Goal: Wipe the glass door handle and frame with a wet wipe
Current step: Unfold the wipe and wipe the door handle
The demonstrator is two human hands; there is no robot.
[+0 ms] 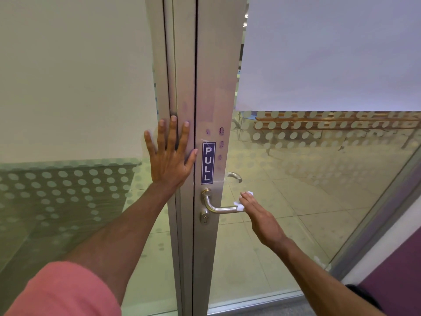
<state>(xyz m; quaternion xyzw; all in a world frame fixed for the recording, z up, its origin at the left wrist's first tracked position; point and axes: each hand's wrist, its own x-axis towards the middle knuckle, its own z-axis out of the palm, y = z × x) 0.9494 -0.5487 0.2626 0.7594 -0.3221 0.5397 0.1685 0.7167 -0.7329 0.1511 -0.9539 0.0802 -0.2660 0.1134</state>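
Observation:
A silver lever handle sticks out to the right from the aluminium door frame, below a blue PULL sticker. My right hand wraps a white wet wipe around the free end of the lever. My left hand lies flat with spread fingers on the neighbouring frame post, left of the door gap, holding nothing. Purple smudges mark the frame above and right of the sticker.
Frosted glass with dot patterns fills the panels on both sides. A keyhole cylinder sits under the handle. A second handle shows through the glass on the far side. Tables stand beyond the glass.

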